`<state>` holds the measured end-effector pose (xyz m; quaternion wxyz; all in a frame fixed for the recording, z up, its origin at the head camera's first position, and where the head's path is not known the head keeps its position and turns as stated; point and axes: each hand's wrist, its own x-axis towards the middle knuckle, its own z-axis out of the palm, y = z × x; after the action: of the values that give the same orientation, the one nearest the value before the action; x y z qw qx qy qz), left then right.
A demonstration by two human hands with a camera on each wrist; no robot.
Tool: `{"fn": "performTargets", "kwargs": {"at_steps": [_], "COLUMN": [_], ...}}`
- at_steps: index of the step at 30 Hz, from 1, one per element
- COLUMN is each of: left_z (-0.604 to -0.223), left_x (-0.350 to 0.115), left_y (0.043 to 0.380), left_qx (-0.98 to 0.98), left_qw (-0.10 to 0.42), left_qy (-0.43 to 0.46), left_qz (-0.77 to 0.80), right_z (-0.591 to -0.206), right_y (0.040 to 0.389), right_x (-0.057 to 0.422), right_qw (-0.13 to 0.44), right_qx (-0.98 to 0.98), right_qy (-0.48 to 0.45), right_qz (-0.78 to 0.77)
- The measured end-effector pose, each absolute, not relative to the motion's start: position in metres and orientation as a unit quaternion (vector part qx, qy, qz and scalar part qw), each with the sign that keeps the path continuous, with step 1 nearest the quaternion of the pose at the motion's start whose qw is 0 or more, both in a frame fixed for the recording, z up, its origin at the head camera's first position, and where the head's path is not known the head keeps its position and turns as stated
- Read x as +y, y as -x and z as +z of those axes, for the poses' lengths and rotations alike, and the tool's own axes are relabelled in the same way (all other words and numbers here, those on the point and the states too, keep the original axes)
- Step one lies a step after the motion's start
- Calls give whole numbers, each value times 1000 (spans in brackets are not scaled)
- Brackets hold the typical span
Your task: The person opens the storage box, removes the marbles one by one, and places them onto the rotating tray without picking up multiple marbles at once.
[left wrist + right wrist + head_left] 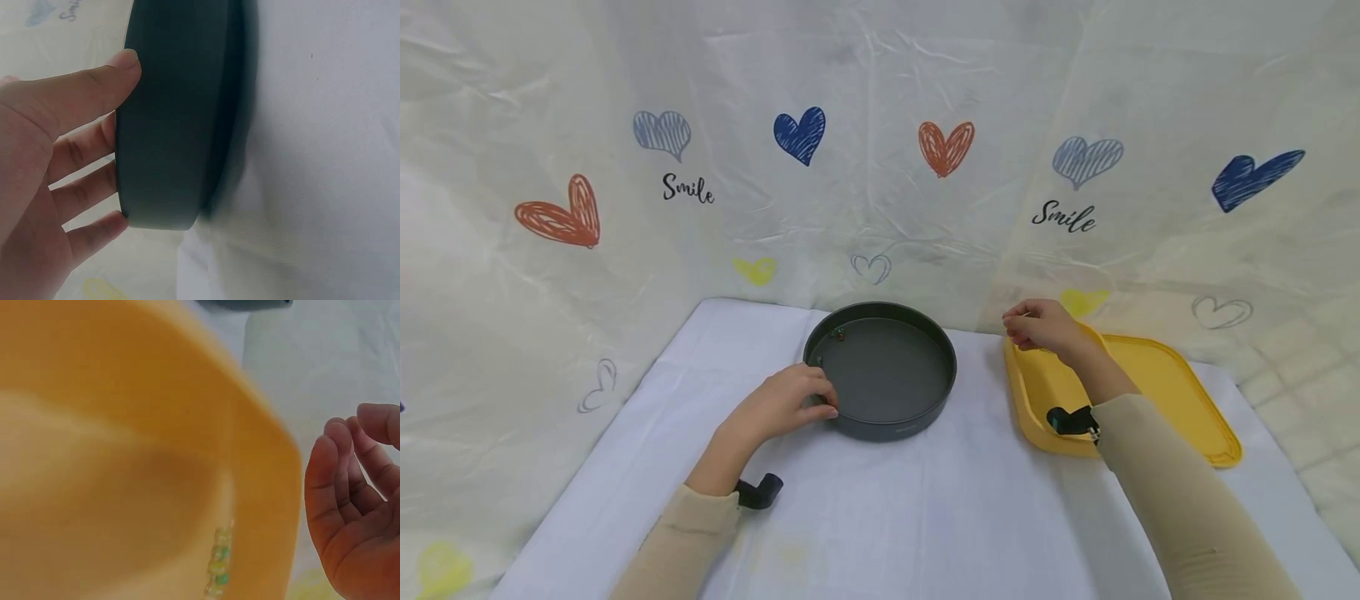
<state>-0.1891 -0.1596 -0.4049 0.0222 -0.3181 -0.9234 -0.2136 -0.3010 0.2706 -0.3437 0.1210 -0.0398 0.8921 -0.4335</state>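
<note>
My left hand (790, 400) grips the near left rim of a round dark grey pan (880, 375). In the left wrist view the thumb lies against the pan's outer wall (169, 125), while the fingers reach over its rim. Small green and reddish beads (838, 333) lie inside the pan at its far left. My right hand (1045, 325) hangs over the far left end of a yellow container (1022, 408), its fingers loosely curved and nothing visible between them. A string of pale yellow and green beads (219, 562) lies in the container along the wall, seen in the right wrist view.
A flat yellow lid or tray (1180, 400) lies to the right of the container. A white cloth (910, 517) covers the table. Behind it hangs a pale sheet (865, 167) printed with hearts. Black wrist cameras sit on both forearms.
</note>
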Motion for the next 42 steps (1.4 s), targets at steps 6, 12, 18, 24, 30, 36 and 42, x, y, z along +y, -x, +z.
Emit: {"fn": "performTargets", "kwargs": {"at_steps": [6,12,18,24,30,36,42], "left_z": [-403,-403,-402,-403,-405,-407,-406], "left_x": [-161,-162,-162,-162,-163,-163,-163], "left_y": [189,189,188,188,189,190,189], "left_qx": [-923,-921,-920,-920,-921,-920,-923], "left_qw": [23,25,37,31,24,28,27], "left_qy": [319,322,326,323,320,323,322], "left_qz": [-213,-216,-214,-219,-220,-218,-211], "right_z": [-353,-360,-365,-376,-384,-389,-396], "right_y": [303,306,310,314,313,312,313], "right_x": [292,308,319,326,329,334,335], "right_qw": [128,134,158,184,187,197,214], "right_qx": [886,889,883,865,861,863,862], "right_qy": [26,11,-9,-24,-19,-18,-29], "right_qz": [-444,-437,-442,-466,-473,-465,-459]}}
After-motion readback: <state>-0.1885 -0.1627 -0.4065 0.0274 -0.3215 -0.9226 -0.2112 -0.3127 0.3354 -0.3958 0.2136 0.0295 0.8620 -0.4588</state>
